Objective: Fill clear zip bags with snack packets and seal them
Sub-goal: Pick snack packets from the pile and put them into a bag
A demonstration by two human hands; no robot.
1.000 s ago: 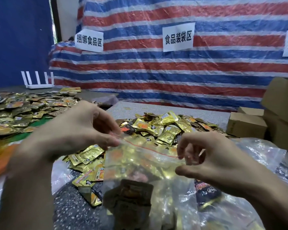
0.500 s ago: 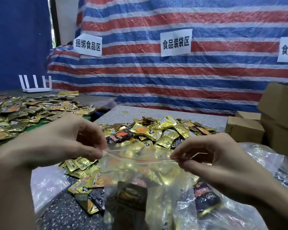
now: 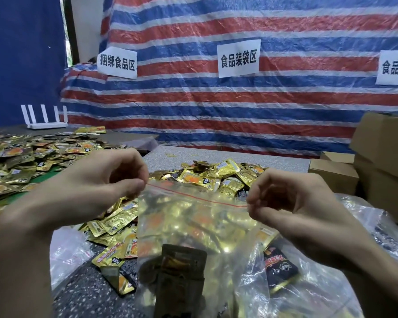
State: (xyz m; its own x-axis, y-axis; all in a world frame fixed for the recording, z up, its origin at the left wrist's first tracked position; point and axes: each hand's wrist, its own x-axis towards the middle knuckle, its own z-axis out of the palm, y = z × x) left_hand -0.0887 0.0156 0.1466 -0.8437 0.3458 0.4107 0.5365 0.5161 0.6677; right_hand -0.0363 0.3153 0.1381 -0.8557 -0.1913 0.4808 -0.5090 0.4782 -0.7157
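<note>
Left hand (image 3: 97,187) and right hand (image 3: 292,203) pinch the bag's (image 3: 193,226) top corners above the packet pile (image 3: 216,177). The bag looks soft, slippery and packet-heavy, best gripped along the red zip (image 3: 193,195).

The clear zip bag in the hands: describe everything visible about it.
The clear zip bag is thin, glossy see-through plastic with a red line along its zip strip at the top. It hangs upright, stretched between the left hand, pinching its top left corner, and the right hand, pinching the top right. Gold snack packets fill it, with a dark packet low at the front. Whether the zip is fully closed cannot be told. Its lower part sits above loose packets and crumpled plastic.
</note>
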